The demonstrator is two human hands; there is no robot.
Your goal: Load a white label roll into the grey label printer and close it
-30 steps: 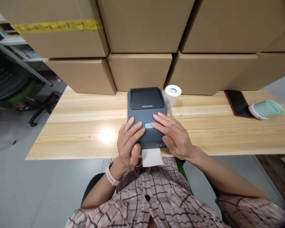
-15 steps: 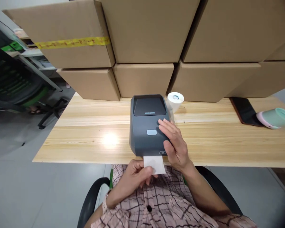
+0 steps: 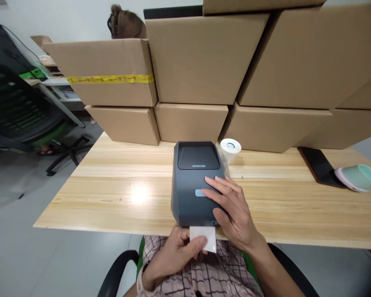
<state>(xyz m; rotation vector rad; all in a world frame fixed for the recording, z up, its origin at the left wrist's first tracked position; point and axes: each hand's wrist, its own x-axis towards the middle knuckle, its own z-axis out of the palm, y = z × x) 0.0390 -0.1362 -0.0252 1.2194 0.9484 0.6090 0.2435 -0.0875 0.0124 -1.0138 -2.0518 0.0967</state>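
Observation:
A dark grey label printer (image 3: 188, 210) stands at the front edge of the table, with a pale blue button (image 3: 199, 192) on its lid. From its front slot a white label (image 3: 208, 235) sticks out and hangs past the table edge. My left hand (image 3: 185, 247) pinches this label between thumb and fingers. Spread over the right side of the lid, my right hand (image 3: 231, 210) lies with its fingers apart, one fingertip at the button. Behind the printer's right side is a roll of white labels (image 3: 230, 149).
Stacked cardboard boxes (image 3: 191, 123) line the back of the wooden table (image 3: 111, 185). At the right lie a phone (image 3: 320, 167) and a mint-green cup (image 3: 361, 177) on its side. An office chair (image 3: 27, 111) stands at left. A person's head (image 3: 128, 24) shows behind the boxes.
My view has tilted up, so the scene sits lower. My right hand has shifted left over the lid, its fingers now reaching the button. The left hand still pinches the label.

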